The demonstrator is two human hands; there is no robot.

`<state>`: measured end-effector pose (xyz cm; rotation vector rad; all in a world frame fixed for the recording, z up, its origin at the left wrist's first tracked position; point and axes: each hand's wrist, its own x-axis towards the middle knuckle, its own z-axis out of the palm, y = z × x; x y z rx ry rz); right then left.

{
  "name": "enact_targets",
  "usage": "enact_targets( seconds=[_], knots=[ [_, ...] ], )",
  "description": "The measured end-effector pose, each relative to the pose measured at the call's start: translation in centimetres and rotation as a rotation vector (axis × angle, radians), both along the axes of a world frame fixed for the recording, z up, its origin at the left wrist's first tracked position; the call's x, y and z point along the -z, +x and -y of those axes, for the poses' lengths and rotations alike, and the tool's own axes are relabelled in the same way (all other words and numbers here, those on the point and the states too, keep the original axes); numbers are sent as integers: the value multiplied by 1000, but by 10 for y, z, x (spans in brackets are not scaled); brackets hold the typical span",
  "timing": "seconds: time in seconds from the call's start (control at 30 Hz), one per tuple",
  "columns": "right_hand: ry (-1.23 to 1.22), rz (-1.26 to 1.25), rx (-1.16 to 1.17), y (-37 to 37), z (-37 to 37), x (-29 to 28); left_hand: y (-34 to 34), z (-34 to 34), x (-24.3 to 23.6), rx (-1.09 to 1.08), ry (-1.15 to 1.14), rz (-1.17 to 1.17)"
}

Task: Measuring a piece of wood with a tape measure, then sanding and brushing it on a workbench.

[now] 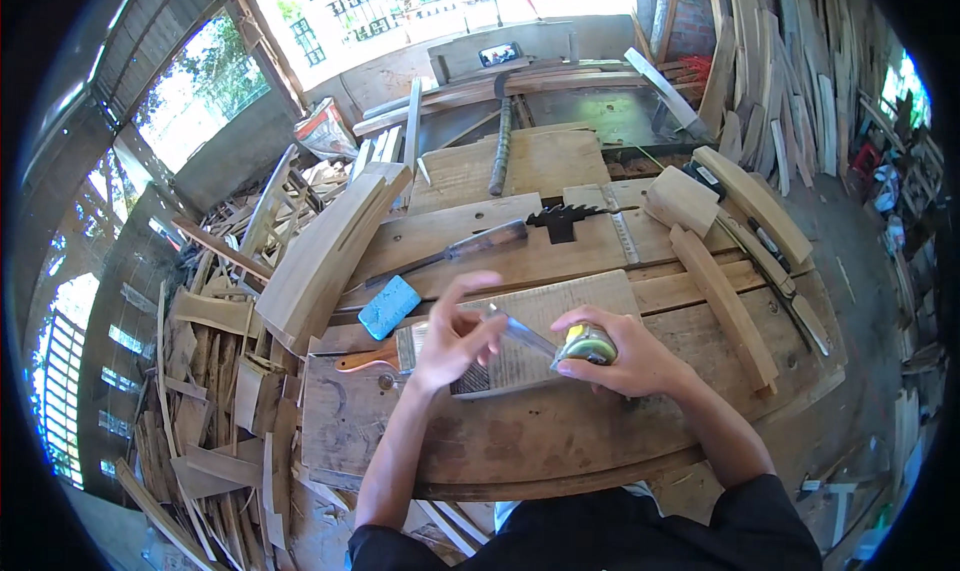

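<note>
My right hand [630,356] grips a green and yellow tape measure [588,347] over a rough board [580,296]. Its metal blade [525,333] is drawn out toward my left hand [455,341], which holds the blade's end with index finger raised. A paintbrush with a wooden handle [365,360] lies partly behind that hand. A blue sponge [389,305] sits just beyond. Farther up the bench are a long dark-handled tool [490,239] and a black toothed metal piece [560,226].
The workbench [530,451] carries thick timbers [310,261] at left, a wooden block [680,201] and long pieces [720,311] at right. A dark hammer-like tool [500,146] and phone [498,53] are at the back. Scrap wood [220,461] is piled left; planks [760,71] lean at right.
</note>
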<state>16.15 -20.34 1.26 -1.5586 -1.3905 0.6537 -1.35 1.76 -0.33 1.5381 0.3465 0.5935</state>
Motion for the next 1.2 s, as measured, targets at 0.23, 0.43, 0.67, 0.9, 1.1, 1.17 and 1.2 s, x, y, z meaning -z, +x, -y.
enact_targets(
  seconds=[0.23,0.43,0.67,0.9,1.1,1.17,1.2],
  knots=[
    [114,19,-12,2,-1,6,4,12,8,319,-133,-104],
    [208,74,-8,2,-2,7,3,10,2,369,-145,19],
    [243,259,89,26,0,-14,-24,-36,-3,138,33,156],
    [187,-116,572,99,18,15,-57,-88,-12,103,21,30],
    [130,-13,666,96,10,30,-58,-103,1,18,-49,-208],
    [173,-50,659,93,8,30,-61,-108,8,66,84,-334],
    [91,-169,662,90,8,24,-62,-108,10,64,85,-336]
  ],
)
